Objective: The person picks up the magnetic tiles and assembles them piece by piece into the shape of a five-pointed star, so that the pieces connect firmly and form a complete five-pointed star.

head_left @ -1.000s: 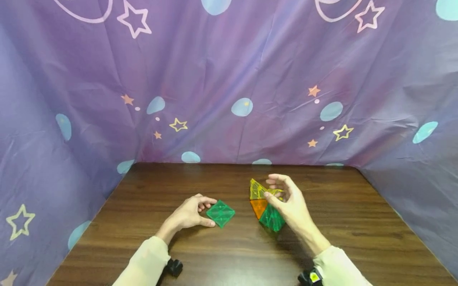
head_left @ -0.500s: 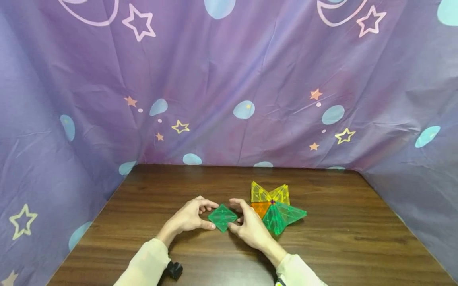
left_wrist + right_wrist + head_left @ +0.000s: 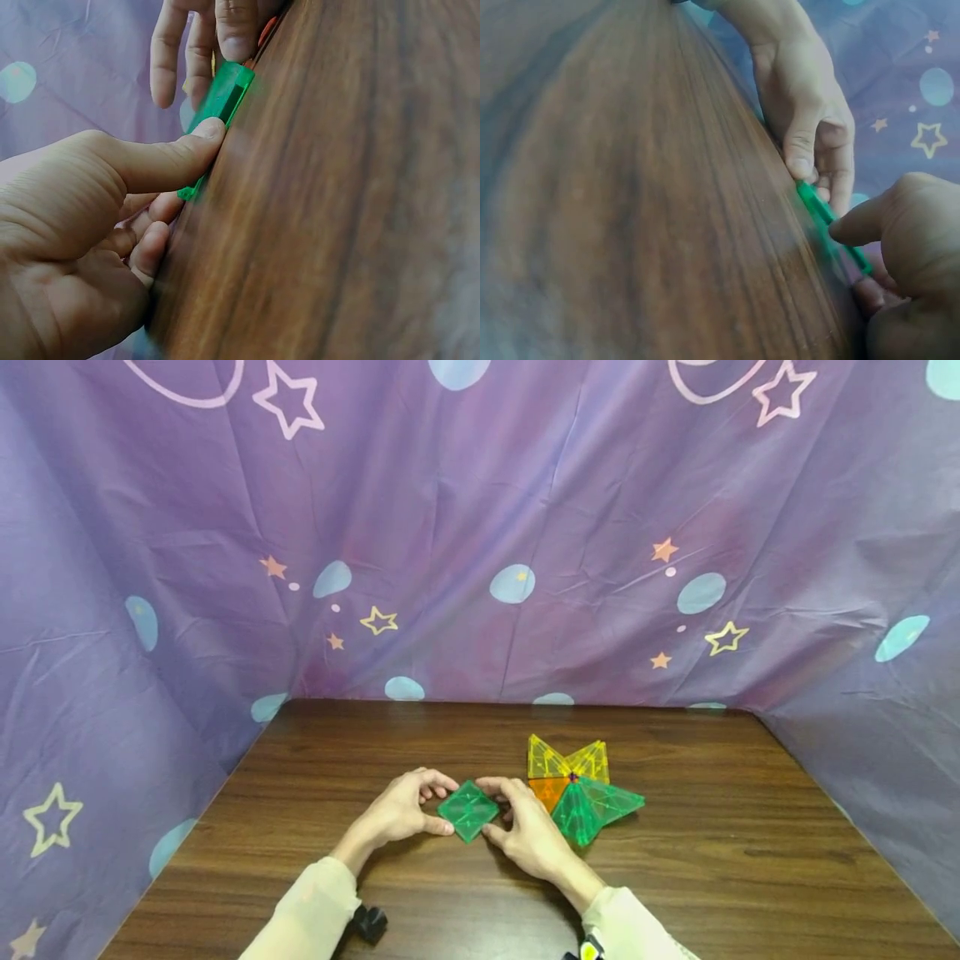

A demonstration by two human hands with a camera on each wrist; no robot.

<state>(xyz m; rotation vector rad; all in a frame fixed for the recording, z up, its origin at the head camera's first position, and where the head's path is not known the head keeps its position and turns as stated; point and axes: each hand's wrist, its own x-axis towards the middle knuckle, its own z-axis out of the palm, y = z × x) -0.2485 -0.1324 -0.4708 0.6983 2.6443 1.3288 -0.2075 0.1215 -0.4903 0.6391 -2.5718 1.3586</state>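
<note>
A see-through green magnetic tile (image 3: 468,811), diamond-shaped from above, lies at the table's middle between both hands. In the left wrist view the tile's edge (image 3: 217,97) looks thick; whether it is one tile or a stack I cannot tell. My left hand (image 3: 401,808) pinches its left corner between thumb and fingers, the thumb (image 3: 206,131) on the near edge. My right hand (image 3: 528,835) pinches the right corner, its thumb (image 3: 855,225) against the side. Just beyond the right hand stands a star-like build of magnetic tiles, with yellow points (image 3: 547,758), an orange piece (image 3: 547,791) and green points (image 3: 579,817).
The brown wooden table (image 3: 360,893) runs back to a purple curtain (image 3: 450,510) printed with stars and ovals. More curtain hangs along both sides. A black wrist-camera mount (image 3: 370,924) sits under the left sleeve.
My right hand has left the star-like build and moved left to the green tile's right corner. The left hand has stayed at the tile's left side.
</note>
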